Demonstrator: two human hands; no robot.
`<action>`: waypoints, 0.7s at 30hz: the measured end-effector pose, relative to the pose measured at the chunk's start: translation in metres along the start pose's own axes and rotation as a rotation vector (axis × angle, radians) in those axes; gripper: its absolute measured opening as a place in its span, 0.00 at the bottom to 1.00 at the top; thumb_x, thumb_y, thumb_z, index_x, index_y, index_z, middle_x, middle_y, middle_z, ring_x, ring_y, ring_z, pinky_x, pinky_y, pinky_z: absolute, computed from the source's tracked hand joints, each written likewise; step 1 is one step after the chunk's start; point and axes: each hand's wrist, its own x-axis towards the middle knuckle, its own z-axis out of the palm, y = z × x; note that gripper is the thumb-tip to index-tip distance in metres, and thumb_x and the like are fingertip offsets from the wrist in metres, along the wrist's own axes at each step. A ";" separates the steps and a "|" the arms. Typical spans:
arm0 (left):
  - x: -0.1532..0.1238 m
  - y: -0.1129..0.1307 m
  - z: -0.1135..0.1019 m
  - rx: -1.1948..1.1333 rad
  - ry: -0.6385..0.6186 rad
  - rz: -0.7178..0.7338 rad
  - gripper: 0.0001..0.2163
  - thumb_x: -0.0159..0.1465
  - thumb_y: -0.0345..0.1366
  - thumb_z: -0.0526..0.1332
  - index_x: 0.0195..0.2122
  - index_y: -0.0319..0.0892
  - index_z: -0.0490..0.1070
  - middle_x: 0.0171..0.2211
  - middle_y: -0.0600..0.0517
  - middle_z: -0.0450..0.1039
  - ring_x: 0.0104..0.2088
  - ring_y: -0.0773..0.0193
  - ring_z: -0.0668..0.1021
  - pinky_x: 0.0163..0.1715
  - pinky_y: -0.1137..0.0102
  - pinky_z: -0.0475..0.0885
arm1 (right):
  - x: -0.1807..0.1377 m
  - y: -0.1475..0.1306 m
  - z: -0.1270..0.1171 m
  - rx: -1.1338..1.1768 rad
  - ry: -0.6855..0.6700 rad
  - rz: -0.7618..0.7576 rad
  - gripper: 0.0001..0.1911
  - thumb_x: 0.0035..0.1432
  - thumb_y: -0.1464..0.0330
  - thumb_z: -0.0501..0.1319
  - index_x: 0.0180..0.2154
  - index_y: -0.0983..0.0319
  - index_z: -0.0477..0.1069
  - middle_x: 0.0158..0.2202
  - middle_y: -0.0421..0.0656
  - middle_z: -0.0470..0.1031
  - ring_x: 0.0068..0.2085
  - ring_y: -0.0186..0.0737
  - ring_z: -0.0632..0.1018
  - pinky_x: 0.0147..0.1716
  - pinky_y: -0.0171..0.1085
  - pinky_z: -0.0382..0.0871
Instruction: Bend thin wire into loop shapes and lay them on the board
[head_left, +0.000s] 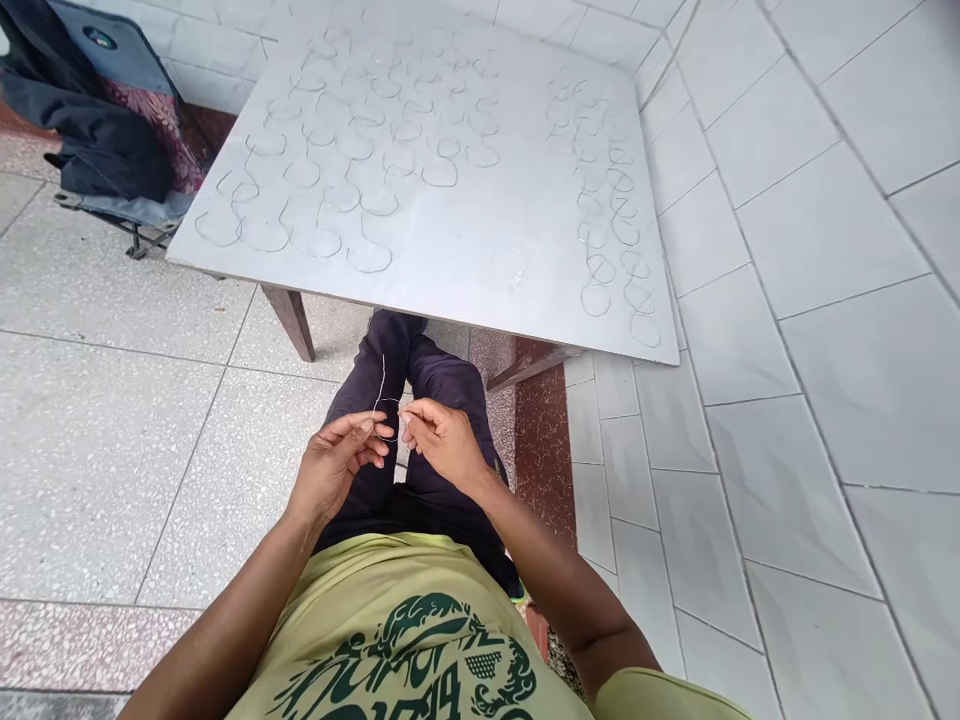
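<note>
Left of the white surface [480, 250], a dark bag [97, 130] rests on a folding chair [127, 225]. Below the surface's near edge, the left hand [334, 465] is half open, its fingers curled and their tips beside a thin wire [383, 385]; I cannot tell whether it grips. The right hand [446, 440] seems to pinch the wire between thumb and forefinger. A light pinch near the fingertips should help avoid kinks. Wire loops [439, 172] lie across the surface, whose far edge is cut off. The strand fades against the dark trousers [442, 380].
</note>
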 end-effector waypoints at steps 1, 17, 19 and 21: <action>-0.001 0.001 0.001 0.031 -0.005 0.013 0.17 0.62 0.42 0.71 0.48 0.38 0.80 0.42 0.42 0.83 0.34 0.62 0.81 0.33 0.68 0.77 | 0.000 -0.003 -0.003 -0.005 0.013 -0.001 0.10 0.70 0.62 0.58 0.40 0.59 0.76 0.27 0.38 0.78 0.26 0.33 0.77 0.29 0.32 0.71; 0.020 -0.054 -0.060 0.808 0.039 0.076 0.22 0.60 0.60 0.64 0.45 0.49 0.80 0.40 0.50 0.85 0.38 0.50 0.86 0.36 0.61 0.83 | 0.120 -0.099 -0.233 -0.272 0.192 0.063 0.14 0.62 0.79 0.61 0.24 0.62 0.70 0.18 0.42 0.75 0.16 0.33 0.72 0.13 0.30 0.62; 0.022 -0.058 -0.065 0.803 0.049 0.087 0.22 0.61 0.60 0.63 0.45 0.50 0.80 0.39 0.51 0.85 0.36 0.50 0.86 0.35 0.61 0.83 | 0.149 -0.102 -0.251 -0.291 0.233 0.114 0.14 0.62 0.80 0.61 0.25 0.63 0.70 0.18 0.44 0.76 0.16 0.34 0.72 0.13 0.32 0.63; 0.024 -0.062 -0.068 0.789 0.065 0.088 0.22 0.61 0.60 0.64 0.46 0.50 0.80 0.38 0.52 0.85 0.34 0.51 0.86 0.34 0.60 0.83 | 0.176 -0.105 -0.265 -0.308 0.258 0.118 0.14 0.63 0.80 0.62 0.26 0.63 0.69 0.19 0.45 0.77 0.16 0.35 0.73 0.14 0.33 0.65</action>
